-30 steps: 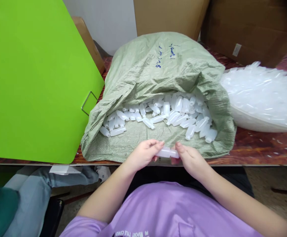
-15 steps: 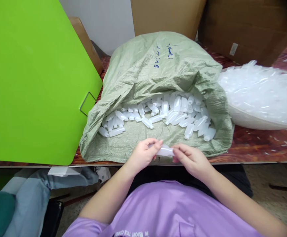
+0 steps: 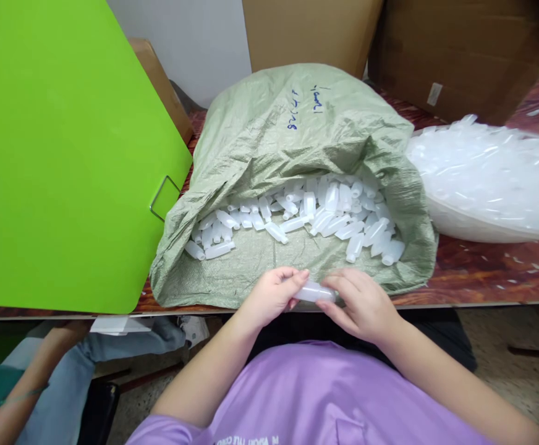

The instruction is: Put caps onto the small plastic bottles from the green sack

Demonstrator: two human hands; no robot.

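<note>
A small translucent white plastic bottle (image 3: 314,292) lies level in front of my body, at the table's front edge. My left hand (image 3: 276,295) is closed round its left end, thumb on top. At the other end, my right hand (image 3: 360,303) has its fingers above and its thumb below, loosely gripping the bottle's tip. Just beyond both hands lies the mouth of a pale green woven sack (image 3: 260,262). Many similar loose bottles (image 3: 339,222) spill in a heap inside it.
A bright green board (image 3: 65,161) with a metal loop (image 3: 164,196) stands at the left. On the right lies a clear bag (image 3: 496,185) full of white pieces. Cardboard boxes (image 3: 455,55) stand behind. A co-worker's arm (image 3: 28,383) shows at lower left.
My right hand's fingers have spread and shifted round the bottle's right end, uncovering more of it. A co-worker's arm has come into view at lower left.
</note>
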